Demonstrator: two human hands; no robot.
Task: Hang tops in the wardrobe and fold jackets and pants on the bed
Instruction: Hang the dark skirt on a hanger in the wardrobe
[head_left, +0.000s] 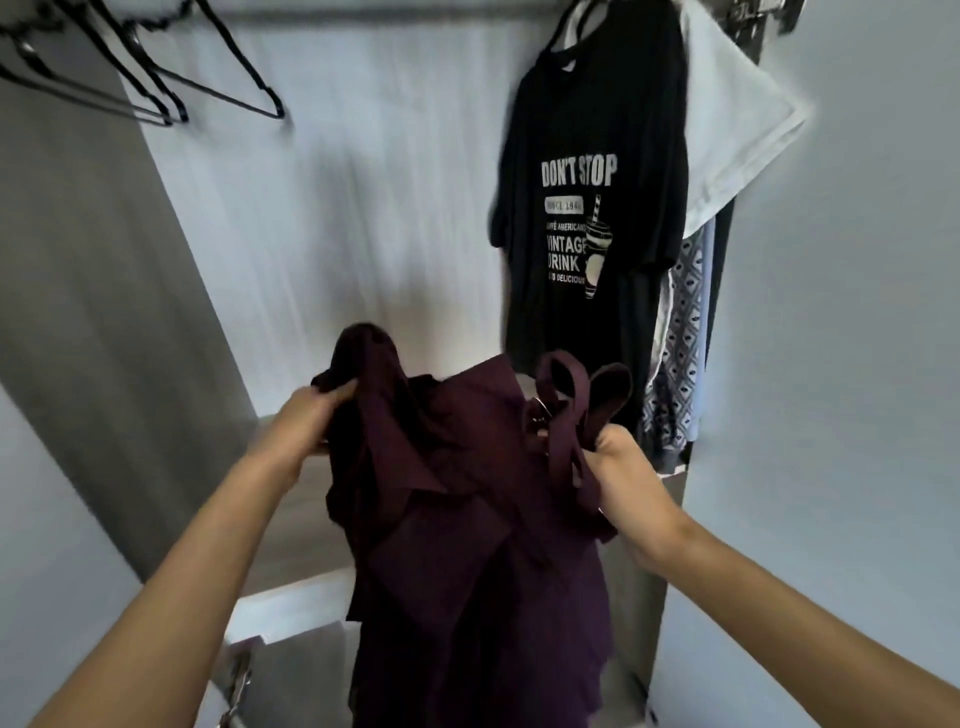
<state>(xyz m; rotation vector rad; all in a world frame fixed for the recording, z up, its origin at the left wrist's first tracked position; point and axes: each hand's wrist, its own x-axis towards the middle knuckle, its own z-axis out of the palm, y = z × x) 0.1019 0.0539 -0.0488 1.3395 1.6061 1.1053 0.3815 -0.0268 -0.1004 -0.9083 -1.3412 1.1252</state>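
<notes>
Open wardrobe (363, 208), left hand (306, 415) grip clamped on maroon top (467, 519), right hand (623, 457) clutching its straps (563, 415)

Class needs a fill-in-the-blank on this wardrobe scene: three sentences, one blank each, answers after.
1. The left hand and right hand hold a purple top; its straps are in the ____ hand.
2. The black T-shirt reads "DON'T ____".
3. The empty hangers hang to the T-shirt's ____.
Missing words: right; STOP; left.
</notes>
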